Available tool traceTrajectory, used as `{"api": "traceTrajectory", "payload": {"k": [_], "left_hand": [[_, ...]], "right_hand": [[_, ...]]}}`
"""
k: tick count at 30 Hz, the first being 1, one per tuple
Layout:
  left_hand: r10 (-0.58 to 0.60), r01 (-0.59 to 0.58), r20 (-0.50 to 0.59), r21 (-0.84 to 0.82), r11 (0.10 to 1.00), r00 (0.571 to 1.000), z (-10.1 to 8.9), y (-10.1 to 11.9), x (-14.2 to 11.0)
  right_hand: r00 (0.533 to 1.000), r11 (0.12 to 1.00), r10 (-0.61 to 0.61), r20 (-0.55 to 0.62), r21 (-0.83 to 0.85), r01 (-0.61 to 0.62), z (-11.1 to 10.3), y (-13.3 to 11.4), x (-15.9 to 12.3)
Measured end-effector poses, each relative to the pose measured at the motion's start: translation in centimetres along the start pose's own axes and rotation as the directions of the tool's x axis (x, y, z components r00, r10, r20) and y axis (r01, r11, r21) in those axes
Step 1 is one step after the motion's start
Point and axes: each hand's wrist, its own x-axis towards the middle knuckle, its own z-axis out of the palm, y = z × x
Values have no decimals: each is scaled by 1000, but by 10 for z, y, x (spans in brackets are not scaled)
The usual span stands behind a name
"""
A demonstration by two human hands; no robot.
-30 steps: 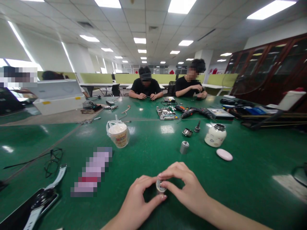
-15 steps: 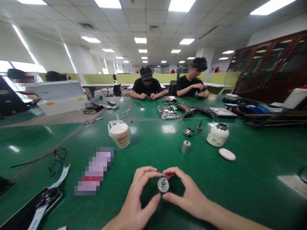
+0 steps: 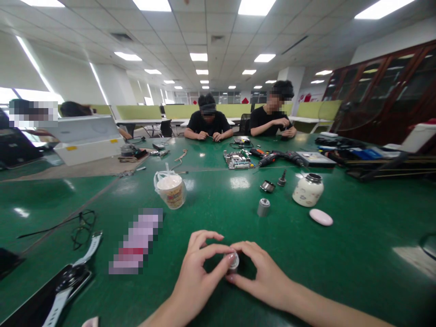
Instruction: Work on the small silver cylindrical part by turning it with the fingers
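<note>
the small metal cylinder (image 3: pixel 234 262) sits between the two hands near the table's near side, with bare green tabletop (image 3: pixel 200 220) beyond it as far as the paper cup (image 3: pixel 174 194) and the grey metal can (image 3: pixel 263 208), and more open surface to the right of the right hand (image 3: pixel 264 276). the left hand (image 3: pixel 195 272) closes thumb and forefinger on the cylinder's top edge, and the right hand has its thumb and forefinger closed about its side. to the left, a watch (image 3: pixel 70 277) with pale straps lies across a flat dark device (image 3: pixel 36 297), just beside thin-framed glasses (image 3: pixel 81 227); a pixelated oblong (image 3: pixel 136 243) lies between them and the hands. the tabletop is glossy, the cup wrapped in thin clear plastic, the jar (image 3: pixel 307 190) rounded and cream with a bare metal neck, the oval piece (image 3: pixel 321 217) smooth and pink. beyond the can are one hollow metal shell (image 3: pixel 267 186) and one dark shafted part (image 3: pixel 282 178). farther off are one circuit board (image 3: pixel 238 160), two power drills (image 3: pixel 277 158) and two people in black shirts.
</note>
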Motion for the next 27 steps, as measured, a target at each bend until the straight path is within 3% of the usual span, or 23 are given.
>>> {"api": "traceTrajectory", "payload": {"k": [3, 7, 10, 14, 17, 21, 24, 27], "left_hand": [[36, -33, -72, 41, 999, 997, -8, -7, 6], [32, 10, -160, 259, 966, 987, -20, -36, 11], [-17, 69, -126, 425, 903, 992, -23, -63, 11], [-30, 71, -97, 453, 889, 995, -23, -77, 10], [-17, 59, -106, 408, 911, 994, -23, -65, 11], [75, -61, -75, 175, 983, 994, -20, -30, 7], [175, -171, -10, 154, 973, 985, -12, -8, 1], [180, -184, 39, 138, 973, 983, -4, 0, -3]], "right_hand": [[1000, 1000, 23, 8, -4, -23, -2, -2, 0], [999, 999, 32, 25, 8, -32, -4, -5, 1], [999, 999, 32, 28, 6, -33, -5, -6, 1], [999, 1000, 24, 31, 10, -24, -5, -7, 0], [999, 1000, 24, 27, 10, -24, -5, -6, 0], [1000, 1000, 14, 17, 1, -14, -4, -2, 1], [1000, 1000, -11, 12, -8, 11, -2, 0, 0], [1000, 1000, -27, 13, -11, 27, -1, 1, -1]]}}
